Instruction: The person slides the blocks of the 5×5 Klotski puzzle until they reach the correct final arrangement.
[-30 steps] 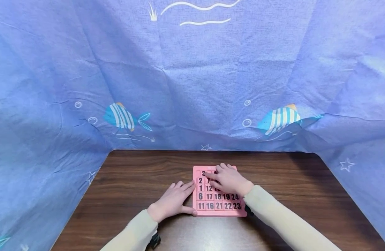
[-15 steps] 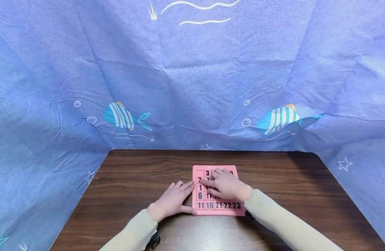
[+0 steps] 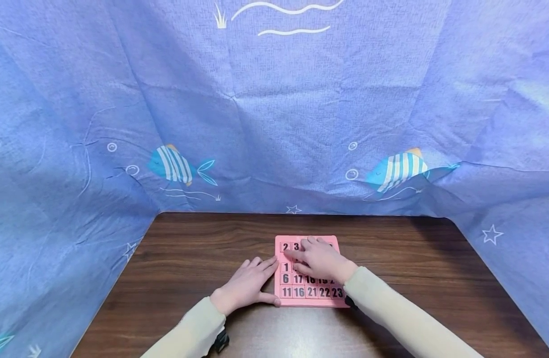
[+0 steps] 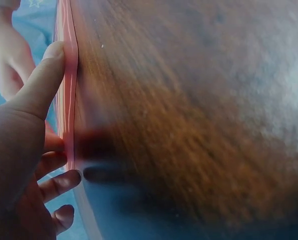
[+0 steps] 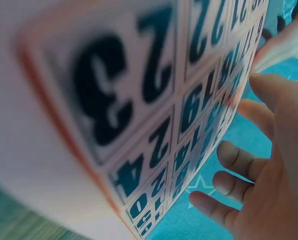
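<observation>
A pink number sliding puzzle (image 3: 312,302) lies flat on the table, its square tiles printed with black numbers. My left hand (image 3: 244,289) rests at its left side, fingers extended against the edge and thumb (image 4: 44,82) touching the near left corner. Over the upper part of the board lies my right hand (image 3: 322,259), its index fingertip on the lower part of tile 2 (image 3: 285,246) in the top left corner. Below that tile is a gap, then tile 1 (image 3: 286,267). The right hand hides several tiles. Tile 23 (image 5: 109,90) looms close in the right wrist view.
The dark wooden table (image 3: 203,248) extends around the puzzle on every side. A blue cloth (image 3: 274,124) with printed fish hangs behind it and along both sides. A dark strap (image 3: 221,341) shows under the left sleeve.
My right index finger went from beside tile 3 to the left column. Tile 3 slid right, then tile 2 slid up into the top left corner. My left hand stayed put.
</observation>
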Demonstrator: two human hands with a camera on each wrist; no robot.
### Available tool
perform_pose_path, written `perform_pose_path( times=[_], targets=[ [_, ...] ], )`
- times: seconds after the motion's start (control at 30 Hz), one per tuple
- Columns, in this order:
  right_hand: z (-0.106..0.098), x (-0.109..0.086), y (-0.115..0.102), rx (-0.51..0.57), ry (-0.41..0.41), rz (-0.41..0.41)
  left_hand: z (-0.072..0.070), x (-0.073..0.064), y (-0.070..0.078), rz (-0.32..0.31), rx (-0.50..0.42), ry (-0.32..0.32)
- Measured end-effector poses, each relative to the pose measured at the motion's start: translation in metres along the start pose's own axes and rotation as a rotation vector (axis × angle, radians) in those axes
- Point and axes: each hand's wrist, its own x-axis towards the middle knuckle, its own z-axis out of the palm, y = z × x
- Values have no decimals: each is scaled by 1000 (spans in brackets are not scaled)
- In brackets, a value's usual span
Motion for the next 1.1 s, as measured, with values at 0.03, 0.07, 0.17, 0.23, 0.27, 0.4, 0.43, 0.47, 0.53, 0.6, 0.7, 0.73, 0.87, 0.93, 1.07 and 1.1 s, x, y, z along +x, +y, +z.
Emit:
perform_pose_path(
  times=[0.03, 0.07, 0.17, 0.23, 0.27, 0.4, 0.43, 0.47, 0.53, 0.6, 0.7, 0.73, 0.87, 0.93, 1.07, 1.1],
  targets=[
    [-1, -3, -2, 4, -2, -20, 1, 0, 0, -1, -1, -2],
    [-2, -7, -4, 7, -7, -39, 1, -1, -1, -2, -5, -3],
    [-2, -15, -7, 13, -19, -82, 2, -1, -2, -8, -11, -4],
    [-1, -19, -8, 8, -12, -88, 2, -1, -2, -11, -15, -3],
    [0, -19, -7, 2, -3, -88, 2, -1, -2, -11, -15, -3],
    [2, -15, -4, -28, 21, -51, 1, 0, 0, 1, -9, 1],
    [3, -14, -3, -29, 20, -36, 1, 0, 0, 6, -7, 3],
    [3, -13, -2, -30, 12, -20, 0, 0, 1, 7, -10, 3],
    [3, -11, -2, -24, -2, 0, 0, 0, 2, 2, -18, -1],
    [2, -11, -4, -9, -3, -4, 0, 0, 2, -7, -28, -7],
    [0, -16, -9, 9, 4, -48, 0, 0, 2, -17, -40, -13],
    [-1, -19, -12, 11, 7, -71, 0, 0, 2, -17, -40, -14],
    [-1, -30, -20, 1, 21, -154, 0, -1, 1, -14, -35, -7],
    [-1, -34, -23, -3, 27, -169, 1, -1, 0, -11, -29, -4],
    [0, -36, -22, -5, 37, -149, 3, 0, -1, -6, -17, 1],
    [1, -35, -22, -8, 33, -140, 3, 0, -1, -4, -15, 1]
  ],
)
